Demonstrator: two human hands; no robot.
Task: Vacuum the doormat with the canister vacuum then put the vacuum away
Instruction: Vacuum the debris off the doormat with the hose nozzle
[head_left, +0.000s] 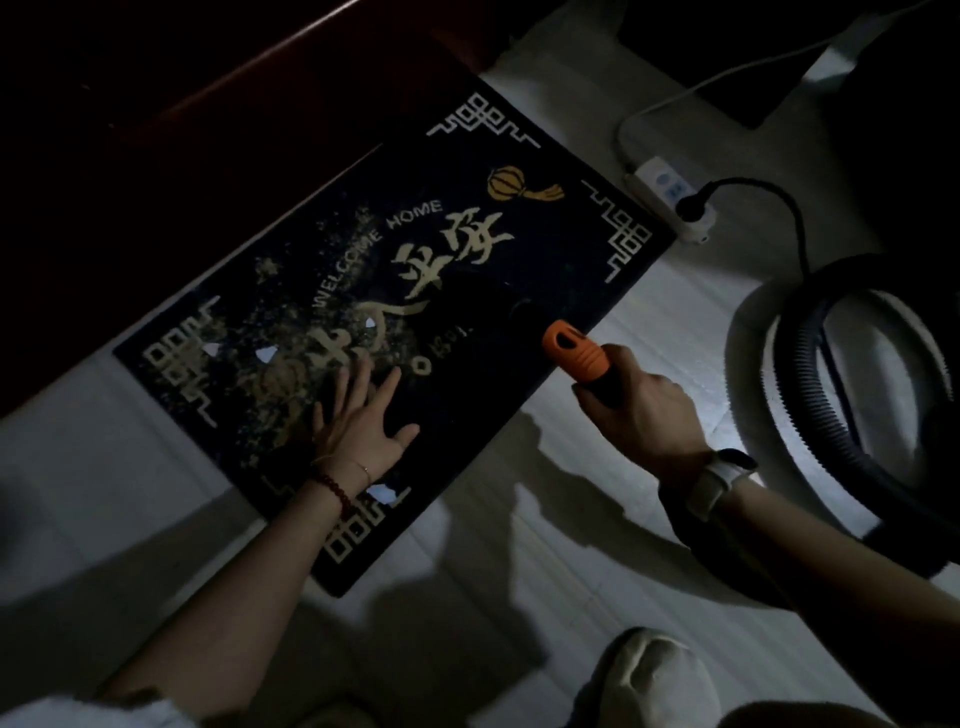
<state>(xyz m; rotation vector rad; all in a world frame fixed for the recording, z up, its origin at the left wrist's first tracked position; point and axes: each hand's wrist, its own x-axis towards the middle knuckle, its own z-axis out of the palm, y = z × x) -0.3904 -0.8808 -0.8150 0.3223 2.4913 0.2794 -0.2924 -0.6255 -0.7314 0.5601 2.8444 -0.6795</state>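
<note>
Head view: your left hand (363, 415) lies splayed on the dusty doormat (467, 218) over pale tiles (649, 322), your right hand (641, 410) gripping the orange nozzle (574, 351).

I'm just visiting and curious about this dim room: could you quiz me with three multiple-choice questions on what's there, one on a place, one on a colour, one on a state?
1. Where does the left hand lie?
A. flat on the dark patterned doormat
B. on the white power strip
C. on the hose

2. What colour is the ribbed grip held by the right hand?
A. green
B. orange
C. white

3. What is the state of the white power strip?
A. nothing plugged in
B. a black plug sits in it
C. covered by the mat

Key: A, the palm is spread on the mat; B, the grip shows orange; C is wrong, so B, the black cord's plug is in the strip.
</note>
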